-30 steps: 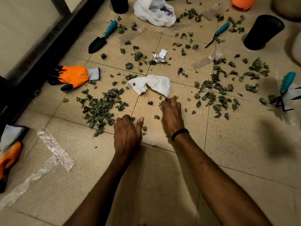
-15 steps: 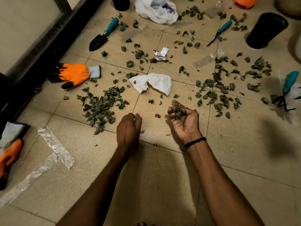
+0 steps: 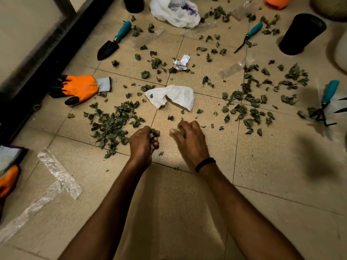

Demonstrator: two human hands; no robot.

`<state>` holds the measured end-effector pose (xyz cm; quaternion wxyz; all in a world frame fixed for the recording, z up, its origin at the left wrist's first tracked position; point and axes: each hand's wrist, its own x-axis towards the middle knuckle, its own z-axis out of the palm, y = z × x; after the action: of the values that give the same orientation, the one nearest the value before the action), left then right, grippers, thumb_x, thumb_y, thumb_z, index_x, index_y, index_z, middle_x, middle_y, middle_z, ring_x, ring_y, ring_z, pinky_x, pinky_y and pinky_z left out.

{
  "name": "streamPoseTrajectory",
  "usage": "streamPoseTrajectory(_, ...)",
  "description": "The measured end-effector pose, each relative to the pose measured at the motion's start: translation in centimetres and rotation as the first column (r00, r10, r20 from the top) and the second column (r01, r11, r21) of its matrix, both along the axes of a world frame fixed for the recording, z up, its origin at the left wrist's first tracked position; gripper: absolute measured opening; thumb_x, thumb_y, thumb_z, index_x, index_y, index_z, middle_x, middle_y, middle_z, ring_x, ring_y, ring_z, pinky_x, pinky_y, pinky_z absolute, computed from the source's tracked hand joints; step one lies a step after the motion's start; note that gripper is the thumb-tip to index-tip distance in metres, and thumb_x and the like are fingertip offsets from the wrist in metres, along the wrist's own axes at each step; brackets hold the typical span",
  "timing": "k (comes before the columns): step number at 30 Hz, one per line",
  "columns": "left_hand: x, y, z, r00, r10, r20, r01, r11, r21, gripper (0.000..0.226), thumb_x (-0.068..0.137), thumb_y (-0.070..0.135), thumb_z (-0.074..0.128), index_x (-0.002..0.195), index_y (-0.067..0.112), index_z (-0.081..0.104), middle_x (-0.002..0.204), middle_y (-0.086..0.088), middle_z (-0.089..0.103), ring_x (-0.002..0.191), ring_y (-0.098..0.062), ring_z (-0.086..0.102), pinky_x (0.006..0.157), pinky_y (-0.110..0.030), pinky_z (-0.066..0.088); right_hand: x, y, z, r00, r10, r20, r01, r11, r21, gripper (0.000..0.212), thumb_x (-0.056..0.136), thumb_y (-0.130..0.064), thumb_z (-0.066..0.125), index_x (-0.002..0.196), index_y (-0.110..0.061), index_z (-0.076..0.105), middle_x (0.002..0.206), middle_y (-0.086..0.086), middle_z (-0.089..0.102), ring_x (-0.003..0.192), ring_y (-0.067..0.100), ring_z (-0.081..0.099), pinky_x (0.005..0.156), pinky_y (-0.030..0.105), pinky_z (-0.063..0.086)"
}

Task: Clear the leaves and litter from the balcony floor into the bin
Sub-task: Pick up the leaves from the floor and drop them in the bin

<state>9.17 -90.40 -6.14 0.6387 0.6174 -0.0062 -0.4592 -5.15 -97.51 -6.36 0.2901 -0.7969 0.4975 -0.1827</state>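
Dried green leaves lie scattered over the beige tiled floor, with a dense leaf pile (image 3: 112,126) at the left and a looser leaf patch (image 3: 249,109) at the right. My left hand (image 3: 143,144) grips a small clump of leaves, which shows between its curled fingers. My right hand (image 3: 189,141), blurred and knuckles up, is curled with bits of leaf showing at the fingers. A crumpled white tissue (image 3: 172,96) lies just beyond both hands. A small torn wrapper (image 3: 181,62) lies farther back. No bin is clearly in view.
An orange glove (image 3: 80,89) lies at the left by the dark door frame (image 3: 37,72). A trowel (image 3: 114,41), a weeder (image 3: 249,35) and a hand rake (image 3: 324,102) have teal handles. Clear plastic strips (image 3: 58,175), a white plastic bag (image 3: 174,11) and a black pot (image 3: 300,34) lie around.
My right hand, palm up with leaves half a second ago, has turned knuckles up and closed. My left hand has gathered leaves off the floor into its fingers.
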Motion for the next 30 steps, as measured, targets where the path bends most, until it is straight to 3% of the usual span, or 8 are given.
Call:
streamPoseTrajectory(3,-0.7,-1.2,0.0,0.875,-0.140,0.464,0.099,0.989,0.111,0.017,0.092,0.021,0.053,0.086,0.010,0.064,0.072,-0.008,0.068,0.056,-0.022,0.057,0.053,-0.034,0.044,0.7,0.7,-2.6,0.960,0.092,-0.265,-0.152,0.964,-0.217,0.027,0.096,-0.040,0.057,0.111,-0.018,0.055,0.104,0.007,0.051,0.090,0.022,0.050,0.064,0.030,0.045)
streamPoseTrajectory(6,-0.5,-3.2,-0.1,0.449,-0.333,0.829,0.162,0.943,0.291,0.022,0.097,0.022,0.052,0.116,0.016,0.059,0.083,-0.003,0.070,0.072,-0.021,0.064,0.061,-0.032,0.046,0.3,0.0,-2.5,0.993,0.001,-0.120,-0.024,0.982,-0.190,0.014,0.099,-0.026,0.054,0.104,-0.013,0.054,0.098,0.008,0.055,0.084,0.024,0.053,0.067,0.034,0.043)
streamPoseTrajectory(9,-0.7,-5.2,-1.3,0.125,-0.420,0.899,0.190,0.899,0.394,0.030,0.104,0.021,0.045,0.133,0.013,0.050,0.107,-0.013,0.064,0.090,-0.027,0.060,0.071,-0.034,0.045,-0.5,-1.4,-1.1,0.965,-0.239,0.103,0.245,0.968,-0.052,0.016,0.101,-0.030,0.050,0.100,-0.014,0.051,0.096,0.003,0.056,0.084,0.017,0.048,0.071,0.034,0.043)
streamPoseTrajectory(15,-1.6,-5.9,-3.2,-0.074,-0.507,0.859,0.183,0.840,0.511,0.026,0.101,0.038,0.054,0.107,0.014,0.057,0.101,-0.012,0.056,0.085,-0.029,0.055,0.070,-0.042,0.048,-1.7,-5.9,-0.2,0.927,-0.361,0.102,0.373,0.912,-0.170,0.014,0.103,-0.026,0.045,0.105,-0.012,0.046,0.106,0.007,0.046,0.086,0.017,0.043,0.072,0.033,0.041)
streamPoseTrajectory(18,-1.8,-5.7,-2.9,-0.056,-0.502,0.863,0.180,0.845,0.503,0.018,0.104,0.030,0.049,0.103,0.012,0.054,0.096,-0.011,0.054,0.083,-0.028,0.052,0.068,-0.038,0.042,-1.1,-7.7,-1.7,0.958,-0.286,-0.001,0.278,0.934,-0.224,0.014,0.099,-0.020,0.045,0.112,-0.016,0.045,0.114,0.007,0.043,0.100,0.020,0.041,0.086,0.039,0.046)
streamPoseTrajectory(22,-1.5,-4.8,-2.4,0.187,-0.402,0.896,0.197,0.909,0.366,0.014,0.101,0.026,0.052,0.095,0.014,0.049,0.089,-0.004,0.051,0.077,-0.018,0.045,0.064,-0.031,0.026,-1.0,-7.4,-3.2,0.976,-0.177,-0.126,0.134,0.946,-0.295,0.033,0.095,-0.037,0.050,0.120,-0.015,0.053,0.124,0.008,0.045,0.111,0.025,0.039,0.094,0.038,0.040)
streamPoseTrajectory(26,-1.1,-4.2,-1.8,0.411,-0.285,0.866,0.132,0.959,0.253,0.014,0.094,0.022,0.059,0.092,0.014,0.047,0.080,-0.001,0.055,0.071,-0.018,0.050,0.060,-0.033,0.033,-1.1,-6.5,-3.4,0.991,-0.099,-0.095,0.062,0.941,-0.332,0.025,0.099,-0.037,0.051,0.106,-0.014,0.057,0.108,0.007,0.051,0.095,0.023,0.044,0.082,0.037,0.044)
streamPoseTrajectory(30,-2.0,-4.7,-1.4,0.418,-0.308,0.855,0.171,0.951,0.259,0.012,0.096,0.018,0.054,0.106,0.014,0.049,0.091,-0.002,0.059,0.079,-0.020,0.055,0.065,-0.031,0.033,-0.8,-5.6,-3.4,0.982,-0.171,-0.081,0.133,0.928,-0.347,0.022,0.099,-0.028,0.056,0.090,-0.008,0.058,0.089,0.012,0.058,0.078,0.029,0.053,0.066,0.037,0.047)
